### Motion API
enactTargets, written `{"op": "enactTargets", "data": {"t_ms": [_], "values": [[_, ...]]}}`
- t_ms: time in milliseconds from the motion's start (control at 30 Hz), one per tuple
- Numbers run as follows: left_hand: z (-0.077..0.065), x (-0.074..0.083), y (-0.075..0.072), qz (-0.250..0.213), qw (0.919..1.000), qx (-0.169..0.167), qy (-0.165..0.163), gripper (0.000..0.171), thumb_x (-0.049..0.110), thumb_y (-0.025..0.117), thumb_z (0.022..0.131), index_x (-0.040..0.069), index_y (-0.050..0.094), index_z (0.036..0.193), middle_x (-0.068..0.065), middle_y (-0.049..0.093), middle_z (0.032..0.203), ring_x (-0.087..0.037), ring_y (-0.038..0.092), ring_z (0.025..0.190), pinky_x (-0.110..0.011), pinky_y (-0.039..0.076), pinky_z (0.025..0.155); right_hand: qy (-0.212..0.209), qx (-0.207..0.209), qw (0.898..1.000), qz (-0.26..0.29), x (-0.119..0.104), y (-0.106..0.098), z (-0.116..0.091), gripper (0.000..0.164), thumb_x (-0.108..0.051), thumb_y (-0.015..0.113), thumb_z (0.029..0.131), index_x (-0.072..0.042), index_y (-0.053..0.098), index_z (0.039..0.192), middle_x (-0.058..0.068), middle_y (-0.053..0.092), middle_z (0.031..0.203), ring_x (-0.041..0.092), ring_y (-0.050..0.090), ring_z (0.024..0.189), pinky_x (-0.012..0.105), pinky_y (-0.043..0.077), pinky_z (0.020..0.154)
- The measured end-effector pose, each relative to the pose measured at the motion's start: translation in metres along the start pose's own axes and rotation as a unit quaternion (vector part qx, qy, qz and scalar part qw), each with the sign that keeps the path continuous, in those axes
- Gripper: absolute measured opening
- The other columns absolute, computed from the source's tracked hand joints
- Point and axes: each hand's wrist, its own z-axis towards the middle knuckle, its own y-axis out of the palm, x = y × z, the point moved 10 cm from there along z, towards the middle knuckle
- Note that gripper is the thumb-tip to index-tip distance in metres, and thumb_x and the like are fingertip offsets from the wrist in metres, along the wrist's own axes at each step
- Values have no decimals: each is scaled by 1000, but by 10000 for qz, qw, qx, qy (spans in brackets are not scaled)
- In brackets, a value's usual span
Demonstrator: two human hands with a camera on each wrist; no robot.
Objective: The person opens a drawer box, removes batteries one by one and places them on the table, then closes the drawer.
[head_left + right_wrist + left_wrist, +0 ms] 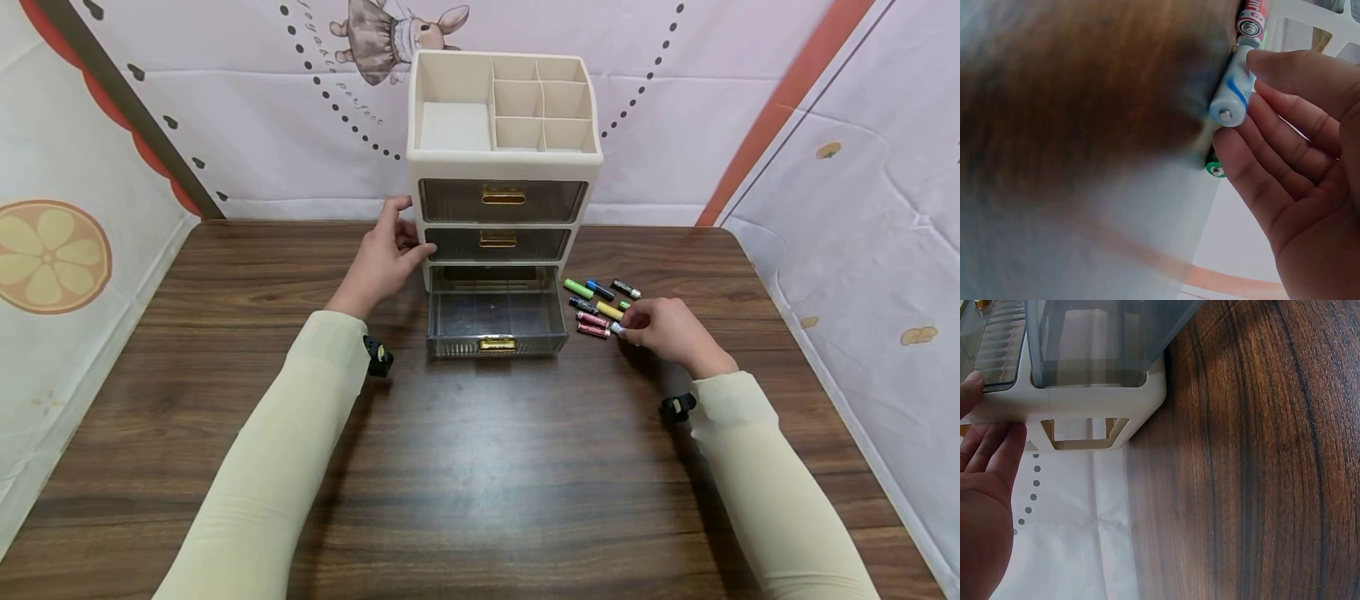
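A cream drawer organizer (504,167) stands at the back of the table with its clear lowest drawer (495,315) pulled out. My left hand (382,260) grips the organizer's left side, thumb on the front edge (971,390) and fingers around the side wall. To the right of the drawer, my right hand (670,332) pinches a white battery (1232,100) with blue marking between thumb and fingers. Beside it lie several batteries: red (593,331), yellow (610,311), green (578,288), blue (600,290) and black (626,289). Another green battery (1215,166) is partly hidden by my right hand.
Two smoky upper drawers (502,201) with gold handles are closed. On top of the organizer is a divided tray (517,133). Printed cloth (300,167) hangs behind the wooden table (465,475) and along both its sides.
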Motion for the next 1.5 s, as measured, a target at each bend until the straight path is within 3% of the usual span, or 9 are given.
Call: {"op": "enactTargets", "data": {"t_ms": [433,567,767,900,1100,1267,1500], "values": [[0,0,0,-46,10000,-12,-17,66,23,64,94,28,24,147,-12,57,118,-23,62,106,-38,50,95,-566,503,9971,-53,-37,-16,-8,14,-15,70,88,-5,70,99,11,69,91,22,63,82,41,51,72],[0,-1,0,-36,10000,-14,4,66,24,64,94,29,24,147,-11,57,117,-23,61,106,-39,50,94,-1002,749,9921,-25,-61,-19,-12,11,-15,71,87,-7,71,95,6,69,88,19,62,79,39,50,71],[1,-1,1,-34,10000,-13,6,66,24,64,94,29,24,147,-12,57,118,-23,61,105,-39,50,94,-1861,1059,9768,57,-104,-16,-23,12,-15,75,84,-8,72,93,3,70,86,17,64,77,37,52,70],[0,0,1,-14,10000,-11,-13,66,25,64,94,29,24,147,-12,57,118,-23,61,106,-39,50,95,-1993,1007,9747,49,-118,-10,-27,11,-12,72,86,-8,72,97,4,69,92,16,63,80,36,53,71],[-1,0,1,-53,9999,-13,-85,66,24,63,94,28,23,147,-12,56,119,-23,61,108,-39,49,95,-1993,1055,9741,149,-120,-4,-32,12,-11,72,86,-8,71,98,6,68,95,17,65,82,38,55,72],[-1,1,1,-20,10000,-23,-71,67,24,63,94,28,23,148,-12,56,119,-23,61,107,-39,49,95,-1689,1100,9795,27,-108,0,-31,12,-13,74,84,-9,71,94,3,67,87,16,62,78,36,52,69],[-1,1,1,-21,10000,7,-40,67,23,64,94,28,23,148,-12,57,117,-23,61,106,-39,50,94,-1553,347,9854,-600,-91,24,-22,8,-6,75,80,-11,72,85,-2,67,78,12,59,70,35,50,68]]}}
